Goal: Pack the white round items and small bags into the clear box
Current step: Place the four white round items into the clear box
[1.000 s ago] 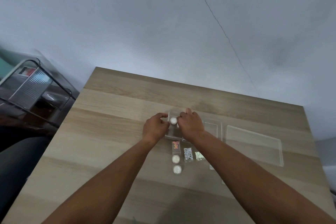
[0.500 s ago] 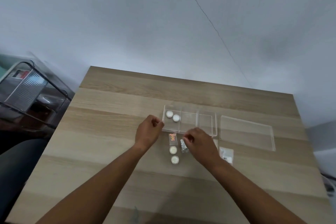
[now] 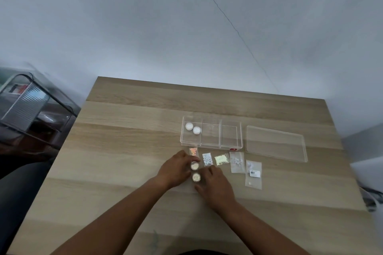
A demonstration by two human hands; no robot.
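Note:
The clear box [image 3: 240, 136] with three compartments lies on the wooden table [image 3: 128, 151]. Two white round items [image 3: 189, 126] [image 3: 196, 130] rest in its left compartment. Two more white round items [image 3: 194, 165] [image 3: 196, 177] lie on the table below the box. My left hand [image 3: 176, 170] has its fingertips around the upper one. My right hand [image 3: 215, 186] has its fingers at the lower one. Several small bags lie in a row: a shiny one [image 3: 193, 151], a white-speckled one [image 3: 207, 159], a glittery one [image 3: 221, 160], and two clear ones [image 3: 236, 162] [image 3: 253, 174].
The clear lid [image 3: 275, 143] lies flat to the right of the box. A dark wire rack [image 3: 27, 105] stands off the table's left side. A pale wall rises behind the table's far edge.
Both hands have drawn back from the box toward me and closed in on the two round items on the table. The row of bags is now uncovered.

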